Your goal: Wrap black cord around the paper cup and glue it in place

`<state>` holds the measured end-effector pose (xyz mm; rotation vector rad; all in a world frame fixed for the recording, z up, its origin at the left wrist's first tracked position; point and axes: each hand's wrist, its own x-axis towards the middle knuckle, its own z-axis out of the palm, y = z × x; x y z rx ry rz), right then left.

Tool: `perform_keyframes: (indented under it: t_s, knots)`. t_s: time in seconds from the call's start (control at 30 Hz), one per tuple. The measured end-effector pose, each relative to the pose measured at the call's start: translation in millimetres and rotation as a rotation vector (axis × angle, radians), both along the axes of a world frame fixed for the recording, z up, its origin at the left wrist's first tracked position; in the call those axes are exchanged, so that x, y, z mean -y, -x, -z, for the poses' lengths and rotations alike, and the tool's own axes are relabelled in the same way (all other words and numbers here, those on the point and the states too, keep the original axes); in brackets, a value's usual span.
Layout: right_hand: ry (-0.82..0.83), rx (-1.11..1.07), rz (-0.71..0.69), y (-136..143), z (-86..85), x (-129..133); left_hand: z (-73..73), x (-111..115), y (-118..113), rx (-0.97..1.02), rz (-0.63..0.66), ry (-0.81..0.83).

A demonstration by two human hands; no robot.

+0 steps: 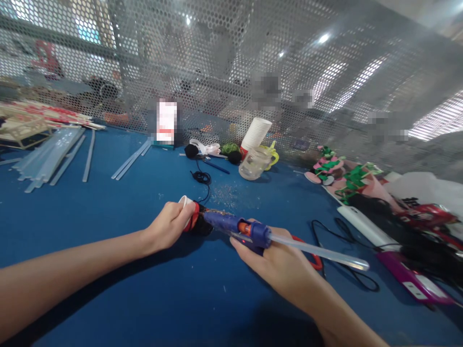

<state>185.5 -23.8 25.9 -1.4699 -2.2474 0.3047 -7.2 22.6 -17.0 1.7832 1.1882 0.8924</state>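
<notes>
My left hand (167, 225) is closed around a red paper cup (194, 218) with a white rim, tipped on its side. Black yarn (203, 227) covers the cup's far end, and a strand runs back to a loose tangle (201, 177) on the table. In my right hand (284, 265) is a blue glue gun (224, 222) with an orange part inside. A long clear glue stick (320, 251) juts from its rear. The gun's nozzle points left at the yarn-covered end; whether it touches is unclear.
On the blue table (108, 207) lie many glue sticks (54, 156) at left. A stack of white paper cups (256, 132) and a clear jug (251, 165) stand at the back. At right are a purple power strip (408, 277), black cables and artificial flowers (356, 178). Perforated metal panels rise behind.
</notes>
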Motion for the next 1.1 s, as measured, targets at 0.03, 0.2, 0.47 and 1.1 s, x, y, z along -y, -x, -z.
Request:
perform_keyframes:
  t_s: [0.03, 0.2, 0.47, 1.1]
  knots:
    - [0.009, -0.001, -0.006, -0.2, 0.2, 0.2, -0.1, -0.1, 0.0, 0.001, -0.004, 0.002]
    - [0.043, 0.006, -0.011, -0.5, 1.1, 1.8, 0.5, -0.7, -0.3, -0.014, -0.035, 0.041]
    - [0.06, -0.041, -0.039, 0.1, 1.1, 2.3, -0.1, -1.2, -0.9, -0.004, -0.047, 0.074]
    - [0.044, 0.006, -0.155, 3.6, 3.1, 6.7, 0.4, -5.2, -5.7, 0.101, -0.157, 0.213]
